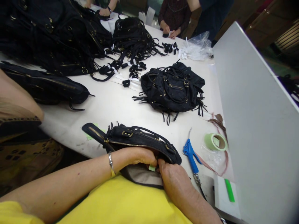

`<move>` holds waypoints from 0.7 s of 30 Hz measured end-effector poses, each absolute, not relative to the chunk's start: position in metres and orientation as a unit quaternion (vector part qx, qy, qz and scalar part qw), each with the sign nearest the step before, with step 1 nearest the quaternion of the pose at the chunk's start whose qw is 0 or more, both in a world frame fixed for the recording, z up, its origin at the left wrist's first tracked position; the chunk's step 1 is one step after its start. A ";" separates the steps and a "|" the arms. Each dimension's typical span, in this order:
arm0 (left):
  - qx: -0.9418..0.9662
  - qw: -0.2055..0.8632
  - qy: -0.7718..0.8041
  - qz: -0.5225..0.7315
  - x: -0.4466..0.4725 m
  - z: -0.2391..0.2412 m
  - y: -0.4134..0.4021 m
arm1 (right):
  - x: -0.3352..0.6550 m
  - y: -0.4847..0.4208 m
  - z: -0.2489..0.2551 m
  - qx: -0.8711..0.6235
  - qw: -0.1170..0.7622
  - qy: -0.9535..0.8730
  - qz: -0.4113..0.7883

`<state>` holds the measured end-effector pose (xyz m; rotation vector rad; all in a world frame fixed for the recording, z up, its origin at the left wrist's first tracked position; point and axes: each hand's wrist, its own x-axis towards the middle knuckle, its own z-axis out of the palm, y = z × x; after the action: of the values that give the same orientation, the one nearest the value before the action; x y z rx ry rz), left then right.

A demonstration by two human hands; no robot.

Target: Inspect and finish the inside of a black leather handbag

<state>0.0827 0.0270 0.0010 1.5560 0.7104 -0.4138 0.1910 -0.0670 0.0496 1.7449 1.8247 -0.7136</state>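
A black handbag (140,140) with brass zip and buckles lies unzipped at the table's front edge, against the yellow shirt. Both hands reach into its mouth, over the beige lining (143,175). My left hand (146,156) is closed, its fingers bent down into the bag and mostly hidden. Right beside it, my right hand (171,172) is closed too, knuckles up, with its fingertips out of sight. A small pale green tape piece (152,168) shows just under the left fingers. What the fingers grip cannot be made out.
Another black fringed bag (173,88) lies ahead, near rolled straps (134,70). More bags (58,37) are heaped left. A blue air gun (191,155) and green tape roll (215,142) lie right, beside a grey partition (254,109). Co-workers' hands (171,32) are across the table.
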 end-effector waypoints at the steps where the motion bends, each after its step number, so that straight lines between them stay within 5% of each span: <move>1: 0.679 0.637 0.315 -0.183 0.084 0.001 0.027 | 0.190 -0.065 0.049 0.646 0.256 0.668 -0.268; 9: 0.679 0.627 0.337 -0.180 0.080 -0.002 0.029 | 0.194 -0.064 0.040 0.654 0.208 0.681 -0.253; 15: 0.760 0.501 0.368 -0.192 0.069 -0.007 0.030 | 0.194 -0.067 0.045 0.665 0.221 0.673 -0.237; 21: 0.755 0.550 0.279 -0.223 0.066 -0.001 0.028 | 0.193 -0.066 0.046 0.669 0.210 0.671 -0.243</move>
<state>0.0658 0.0283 -0.0011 1.7883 0.6597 -0.5275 0.1929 -0.0664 0.0456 1.8593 1.8654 -0.6754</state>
